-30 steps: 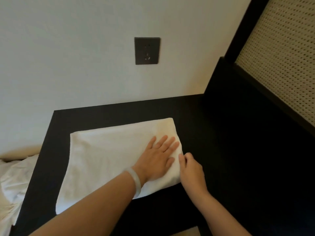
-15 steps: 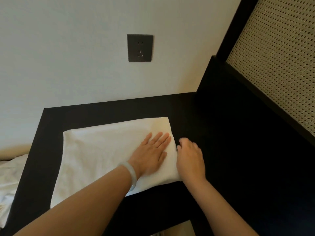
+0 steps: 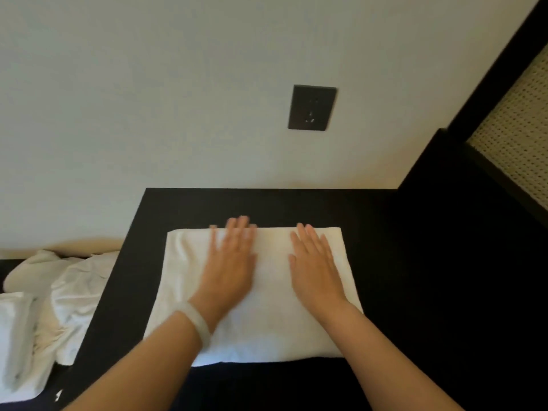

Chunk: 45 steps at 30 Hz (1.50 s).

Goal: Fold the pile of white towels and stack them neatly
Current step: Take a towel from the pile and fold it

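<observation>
Two flat palms press the folded towel [image 3: 267, 330], which lies at the middle of the desk [image 3: 415, 292]: my left hand [image 3: 229, 262] and right hand [image 3: 315, 262] rest side by side, fingers spread. I judge smoothing works best with even pressure swept toward the edges, keeping corners aligned. Crumpled towels [image 3: 74, 292] wait left of the desk.

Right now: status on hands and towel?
Left hand and right hand flat on folded towel, fingers straight. Towel lies on black table. More towels heaped at left, apart from the folded one.
</observation>
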Available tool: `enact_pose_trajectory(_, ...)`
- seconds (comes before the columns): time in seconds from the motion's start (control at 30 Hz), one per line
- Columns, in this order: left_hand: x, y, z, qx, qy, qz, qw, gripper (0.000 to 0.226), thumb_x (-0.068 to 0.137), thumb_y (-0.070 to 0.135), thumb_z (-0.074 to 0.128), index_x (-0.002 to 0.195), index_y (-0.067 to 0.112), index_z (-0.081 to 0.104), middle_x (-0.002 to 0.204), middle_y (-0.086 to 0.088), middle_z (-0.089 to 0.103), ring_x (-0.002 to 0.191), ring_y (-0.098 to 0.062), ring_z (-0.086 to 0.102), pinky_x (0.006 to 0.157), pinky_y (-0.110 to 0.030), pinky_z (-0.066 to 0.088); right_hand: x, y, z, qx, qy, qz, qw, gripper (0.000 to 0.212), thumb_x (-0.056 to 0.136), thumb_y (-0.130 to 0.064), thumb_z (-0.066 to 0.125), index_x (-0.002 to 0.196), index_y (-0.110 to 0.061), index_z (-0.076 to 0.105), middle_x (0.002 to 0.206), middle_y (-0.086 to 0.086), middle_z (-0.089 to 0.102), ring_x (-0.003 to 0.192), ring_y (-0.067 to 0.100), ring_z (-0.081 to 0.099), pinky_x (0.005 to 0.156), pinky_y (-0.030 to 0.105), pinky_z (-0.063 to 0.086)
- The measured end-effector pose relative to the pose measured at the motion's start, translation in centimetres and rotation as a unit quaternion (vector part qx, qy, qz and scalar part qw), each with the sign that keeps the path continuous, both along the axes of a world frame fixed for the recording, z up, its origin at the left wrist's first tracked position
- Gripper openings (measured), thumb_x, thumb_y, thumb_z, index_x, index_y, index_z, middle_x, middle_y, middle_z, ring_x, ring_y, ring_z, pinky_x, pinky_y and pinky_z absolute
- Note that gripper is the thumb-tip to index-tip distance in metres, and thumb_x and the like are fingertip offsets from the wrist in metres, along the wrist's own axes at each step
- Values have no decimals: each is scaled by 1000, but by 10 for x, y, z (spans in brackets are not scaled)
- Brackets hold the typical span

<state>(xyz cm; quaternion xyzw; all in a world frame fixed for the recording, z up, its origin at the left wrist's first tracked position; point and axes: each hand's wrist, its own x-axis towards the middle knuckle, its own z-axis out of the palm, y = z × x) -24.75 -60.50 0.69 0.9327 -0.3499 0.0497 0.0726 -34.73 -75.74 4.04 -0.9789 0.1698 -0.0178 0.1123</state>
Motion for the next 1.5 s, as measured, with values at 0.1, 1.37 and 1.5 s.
enact_pose_trajectory(0.1, -16, -12, -15, 36, -3, -96, 995, 55, 98, 36, 28, 146, 15, 46, 153, -9, 42, 144, -28, 35, 114, -56, 18, 24, -6, -28, -13, 58, 60, 996, 57, 106, -39, 15, 159, -21, 4, 167, -1, -5, 153, 14, -11, 122, 34, -12)
enact_pose_trajectory(1.37, -57, 192, 26, -190, 488, 198, 829, 19, 89, 47, 66, 81, 30, 63, 108, 13, 48, 90, -7, 53, 76, -19, 39, 108, 154, -43, -64, 55, 215, 973, 53, 105, -43, 17, 158, -36, 14, 167, -5, -4, 153, 22, -10, 119, 61, -5)
enact_pose_trajectory(1.5, -58, 196, 22, -193, 471, 204, 836, 29, 99, 41, 54, 83, 18, 62, 108, 8, 46, 89, -8, 52, 78, -19, 40, 106, 149, -45, -50, 34, 223, 973, 59, 99, -48, 6, 156, -37, 19, 167, -7, 1, 154, 19, -7, 121, 57, -6)
